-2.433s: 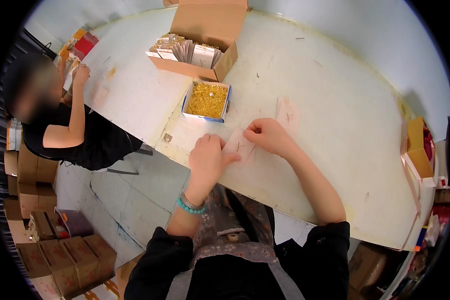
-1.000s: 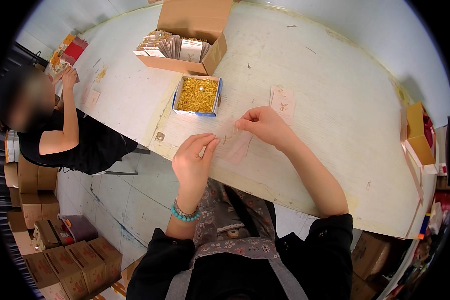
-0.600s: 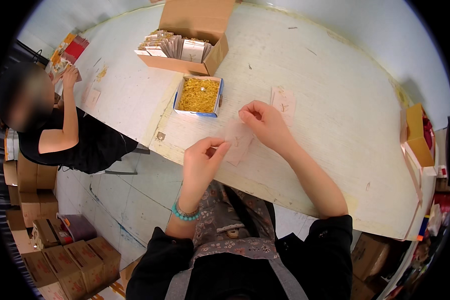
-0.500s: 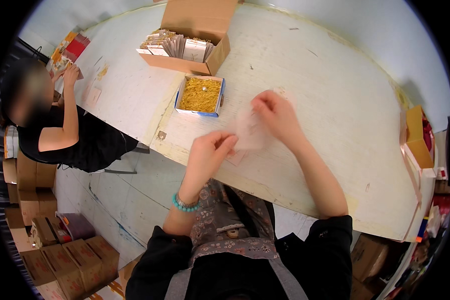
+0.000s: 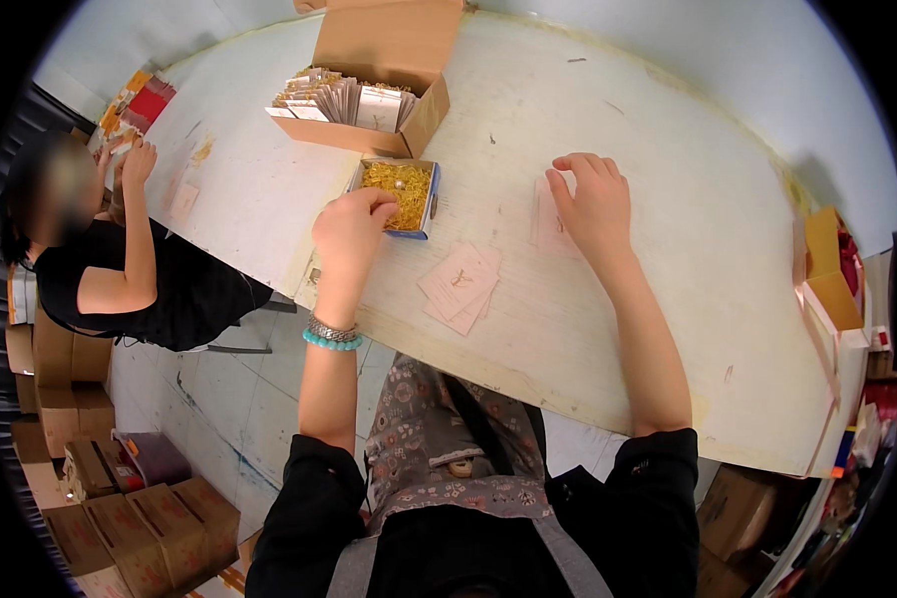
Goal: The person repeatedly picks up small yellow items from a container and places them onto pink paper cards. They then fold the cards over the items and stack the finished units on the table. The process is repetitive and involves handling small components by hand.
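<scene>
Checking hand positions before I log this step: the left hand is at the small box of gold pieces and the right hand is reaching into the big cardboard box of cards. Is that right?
Not quite. The left hand is at the small box of gold pieces, but the right hand rests flat on a pale pink card on the table, well clear of the big cardboard box. The head view shows this.

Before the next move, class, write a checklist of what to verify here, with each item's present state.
1. Left hand at the small blue-rimmed tray of gold pieces: ok.
2. Gold piece pinched in the fingers: cannot tell.
3. Right hand flat on a pale pink card: ok.
4. Stack of pink cards lying on the worn white table between the hands: ok.
5. Brown cardboard box of upright cards open behind the tray: ok.
</scene>
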A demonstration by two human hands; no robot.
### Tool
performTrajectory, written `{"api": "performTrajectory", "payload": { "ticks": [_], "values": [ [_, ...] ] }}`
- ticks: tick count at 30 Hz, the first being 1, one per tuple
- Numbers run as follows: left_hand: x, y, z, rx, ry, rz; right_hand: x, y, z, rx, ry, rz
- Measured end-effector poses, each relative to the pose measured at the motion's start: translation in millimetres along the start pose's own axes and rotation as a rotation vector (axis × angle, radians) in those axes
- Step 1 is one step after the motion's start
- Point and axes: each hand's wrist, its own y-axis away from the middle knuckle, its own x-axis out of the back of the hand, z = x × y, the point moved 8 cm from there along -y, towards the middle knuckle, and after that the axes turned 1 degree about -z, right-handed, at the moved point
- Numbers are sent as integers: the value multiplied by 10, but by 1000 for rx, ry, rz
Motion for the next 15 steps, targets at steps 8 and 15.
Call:
{"api": "performTrajectory", "payload": {
  "ticks": [8, 15],
  "values": [
    [60, 218, 134, 130, 749, 47, -129, 147, -536, 13, -423, -198],
    [130, 596, 587, -5, 861, 89, -395, 423, -798, -450, -1100, -645]
  ]
}}
